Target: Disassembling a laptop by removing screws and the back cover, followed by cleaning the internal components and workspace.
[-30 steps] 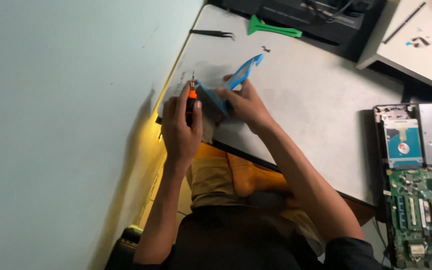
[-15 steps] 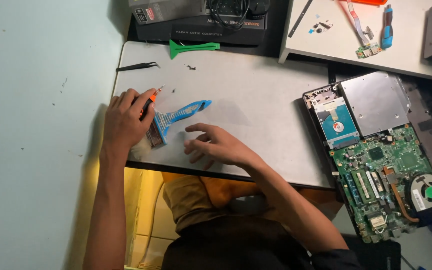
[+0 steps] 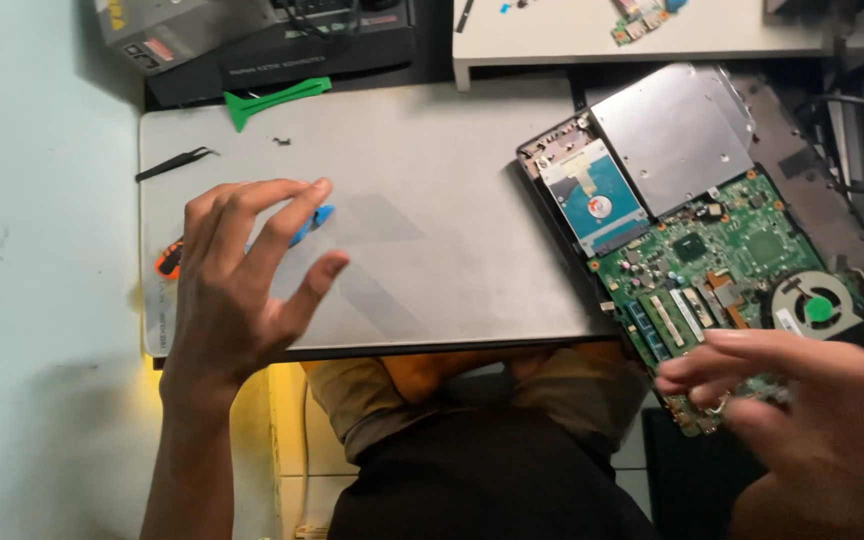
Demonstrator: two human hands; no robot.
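Your left hand [image 3: 237, 285] hovers over the left part of the table [image 3: 432, 240], covering a pry tool [image 3: 310, 222] and a screwdriver [image 3: 167, 260] that lies at the table's left edge. Tweezers [image 3: 174, 163] lie above them, a wedge tool [image 3: 274, 100] at upper left. The opened laptop [image 3: 712, 240] fills the right, its fan [image 3: 817, 305] just above your right hand [image 3: 802, 410] at lower right.

The left hand [image 3: 242, 290] hovers with fingers spread and nothing in its grip above the grey tabletop [image 3: 432, 250], covering part of a blue pry tool [image 3: 314, 220] and an orange-handled screwdriver [image 3: 167, 262]. The right hand [image 3: 802, 410] reaches with fingers together to the near edge of the opened laptop's green circuit board [image 3: 722, 260]. Black tweezers [image 3: 174, 163] and a green pry tool [image 3: 277, 100] lie farther back.
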